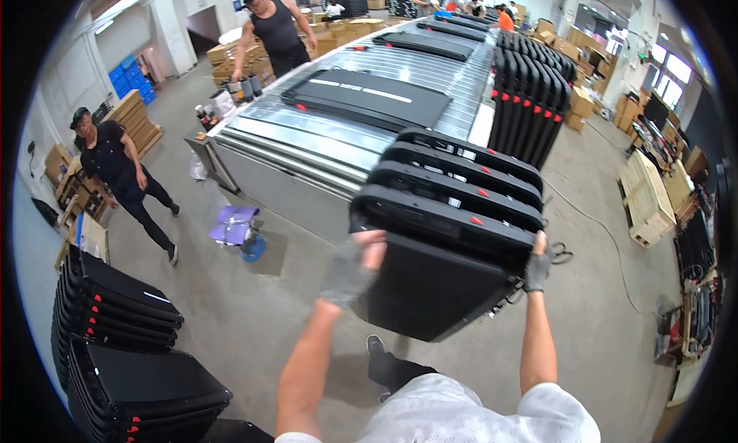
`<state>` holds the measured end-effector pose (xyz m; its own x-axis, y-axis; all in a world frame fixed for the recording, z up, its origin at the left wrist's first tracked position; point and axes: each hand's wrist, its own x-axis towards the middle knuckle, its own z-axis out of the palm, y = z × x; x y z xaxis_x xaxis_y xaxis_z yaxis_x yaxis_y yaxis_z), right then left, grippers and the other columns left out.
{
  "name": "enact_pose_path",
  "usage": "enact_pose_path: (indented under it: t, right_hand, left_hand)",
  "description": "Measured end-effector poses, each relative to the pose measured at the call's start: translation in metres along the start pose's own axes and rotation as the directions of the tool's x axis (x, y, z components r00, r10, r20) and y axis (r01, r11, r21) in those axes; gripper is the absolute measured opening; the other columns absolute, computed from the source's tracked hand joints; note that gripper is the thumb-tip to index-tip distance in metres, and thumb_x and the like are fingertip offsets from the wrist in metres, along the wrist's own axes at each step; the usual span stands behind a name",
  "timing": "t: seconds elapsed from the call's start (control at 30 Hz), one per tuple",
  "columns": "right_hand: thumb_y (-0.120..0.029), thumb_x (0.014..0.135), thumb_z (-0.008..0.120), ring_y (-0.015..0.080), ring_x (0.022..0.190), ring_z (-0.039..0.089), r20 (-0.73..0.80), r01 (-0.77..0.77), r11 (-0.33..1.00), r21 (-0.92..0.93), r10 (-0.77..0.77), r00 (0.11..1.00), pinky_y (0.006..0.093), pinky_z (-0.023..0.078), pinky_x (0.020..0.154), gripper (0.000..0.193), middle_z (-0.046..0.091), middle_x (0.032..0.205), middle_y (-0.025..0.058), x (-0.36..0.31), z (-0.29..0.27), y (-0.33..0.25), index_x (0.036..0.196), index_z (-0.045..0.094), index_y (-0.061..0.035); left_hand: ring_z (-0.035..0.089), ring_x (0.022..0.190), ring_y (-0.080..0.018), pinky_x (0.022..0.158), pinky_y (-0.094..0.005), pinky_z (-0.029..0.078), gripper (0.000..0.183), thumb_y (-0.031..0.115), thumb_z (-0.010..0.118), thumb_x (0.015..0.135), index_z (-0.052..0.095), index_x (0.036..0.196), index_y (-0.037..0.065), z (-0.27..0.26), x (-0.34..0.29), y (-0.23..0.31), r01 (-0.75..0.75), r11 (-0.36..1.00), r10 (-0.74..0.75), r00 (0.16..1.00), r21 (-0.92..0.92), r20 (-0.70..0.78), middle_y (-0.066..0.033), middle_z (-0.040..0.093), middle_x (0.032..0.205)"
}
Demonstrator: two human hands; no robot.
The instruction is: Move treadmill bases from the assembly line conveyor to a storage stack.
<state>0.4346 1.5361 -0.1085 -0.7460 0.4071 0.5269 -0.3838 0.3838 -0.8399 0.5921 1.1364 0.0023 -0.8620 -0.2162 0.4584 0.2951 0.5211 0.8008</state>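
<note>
In front of me several black flat treadmills stand on end in a row, red tabs along their upper ends. Both my hands, in grey fingerless gloves, are at the nearest treadmill (438, 282), which tilts toward me. My left hand (354, 270), a little blurred, grips its left edge below the top corner. My right hand (539, 266) closes round its right edge, fingers partly hidden behind it. A black cable (563, 252) dangles beside my right hand.
A roller conveyor (307, 147) runs away from me, carrying flat treadmills (369, 97). More treadmills (530, 97) stand along its right side; stacks (146, 374) sit lower left. A person (115, 166) walks at left; another (277, 32) stands beside the conveyor. A purple-topped stool (234, 224) is on the floor.
</note>
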Motion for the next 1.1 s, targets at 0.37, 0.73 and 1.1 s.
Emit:
enact_pose_path:
  t: [0.37,0.73,1.1]
  right_hand:
    - [-0.052,0.098,0.041,0.0132,0.078,0.054,-0.036,-0.295,0.949,0.111,0.300,0.953,0.0301,0.045,0.074,0.056,0.060,0.083,0.0014,-0.009,-0.001,-0.008,0.087,0.060,-0.0009]
    - [-0.047,0.100,0.037,0.0158,0.084,0.055,-0.096,-0.334,0.942,-0.027,0.330,0.939,0.0306,0.045,0.079,0.051,0.060,0.088,0.0030,-0.044,-0.014,-0.026,0.095,0.058,-0.0005]
    - [-0.021,0.100,0.046,0.0181,0.107,0.053,-0.568,-0.069,0.928,-0.367,-0.164,0.806,0.0319,0.040,0.098,0.027,0.057,0.116,0.0097,-0.218,0.063,-0.174,0.118,0.055,-0.0023]
  left_hand:
    - [0.057,0.096,-0.0331,0.087,-0.0420,0.045,0.048,0.025,0.066,0.075,0.056,0.114,-0.002,0.187,0.090,0.067,-0.745,0.640,0.455,0.566,0.190,0.687,-0.0157,0.057,0.110]
    - [0.070,0.083,-0.0264,0.061,-0.0384,0.055,0.018,0.017,0.060,0.082,0.070,0.095,0.009,0.219,0.101,0.068,-0.681,0.731,0.443,0.429,-0.040,0.787,-0.0099,0.071,0.089]
    - [0.066,0.071,-0.0292,0.058,-0.0408,0.053,0.022,0.017,0.063,0.076,0.059,0.097,0.010,-0.014,0.135,0.018,-0.687,0.665,0.637,0.318,-0.292,0.702,-0.0111,0.061,0.081]
